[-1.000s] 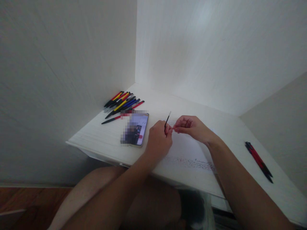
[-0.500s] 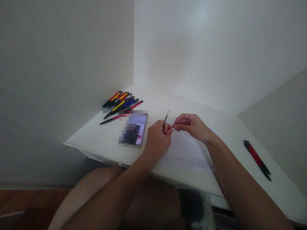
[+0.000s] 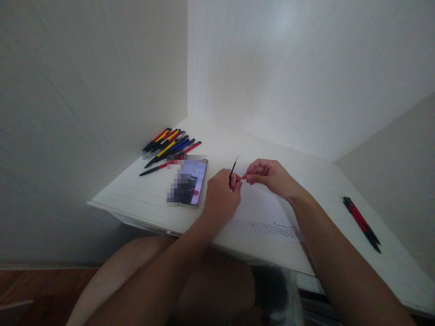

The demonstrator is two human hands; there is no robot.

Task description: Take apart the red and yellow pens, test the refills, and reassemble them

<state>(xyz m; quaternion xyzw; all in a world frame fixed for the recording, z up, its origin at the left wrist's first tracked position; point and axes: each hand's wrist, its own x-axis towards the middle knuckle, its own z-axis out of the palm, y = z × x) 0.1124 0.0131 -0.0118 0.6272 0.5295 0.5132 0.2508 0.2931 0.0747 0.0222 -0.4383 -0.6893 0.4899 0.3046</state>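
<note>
Over a sheet of paper (image 3: 260, 206), my left hand (image 3: 222, 190) is closed around a thin pen refill (image 3: 233, 169), dark along its length with a pale upper end. The refill slants up out of my fingers; its lower end is hidden in them. My right hand (image 3: 267, 175) meets the left one at the fingertips, thumb and forefinger pinched together. Something small and pale may be between the fingertips, but it is too small to make out. Dense small writing covers the paper's near edge, and more marks lie behind my hands.
A phone (image 3: 200, 183) with a lit screen lies left of my left hand. Behind it is a pile of red, yellow, blue and black pens (image 3: 166, 147) by the left wall. Two red and black pens (image 3: 362, 222) lie at the right. Walls enclose the white desk (image 3: 142, 199).
The whole view has shifted slightly. My hands keep almost the same pose, fingertips together, with the refill still in my left hand.
</note>
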